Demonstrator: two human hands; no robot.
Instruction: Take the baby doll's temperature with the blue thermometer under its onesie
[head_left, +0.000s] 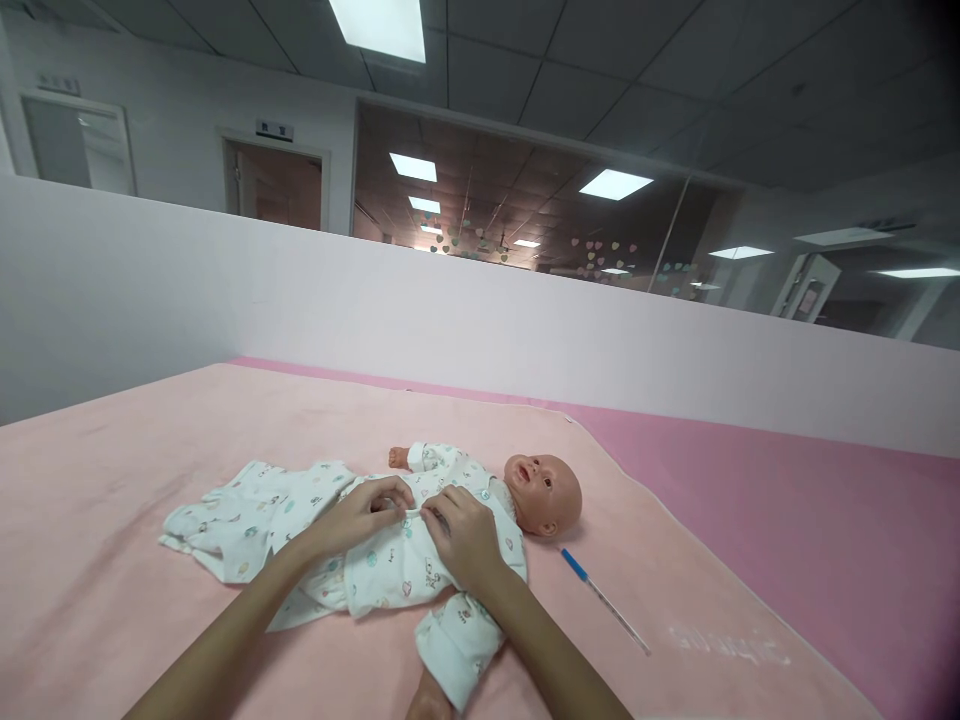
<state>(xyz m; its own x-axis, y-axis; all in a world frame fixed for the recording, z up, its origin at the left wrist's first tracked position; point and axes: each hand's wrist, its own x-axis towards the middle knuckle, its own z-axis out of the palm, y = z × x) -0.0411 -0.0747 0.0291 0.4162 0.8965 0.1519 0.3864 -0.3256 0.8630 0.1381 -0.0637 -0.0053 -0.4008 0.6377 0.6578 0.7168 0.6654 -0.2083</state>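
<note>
A baby doll (551, 490) lies on its back with its head to the right, dressed in a white printed shirt (390, 575). Matching white printed pants (232, 520) cover its lower body to the left. On the front of the shirt, my left hand (367, 515) pinches the fabric near the middle of the chest. My right hand (466, 530) is closed on the shirt's front edge just beside it, and the fingertips of both hands nearly meet. Whether a fastener is between the fingers is too small to tell.
Near the doll's head lies a thin glass thermometer (615, 615) with a blue end. A peach blanket (120, 480) covers much of the pink mat (810, 500). Behind stands a low white wall (450, 320), with windows and a doorway beyond.
</note>
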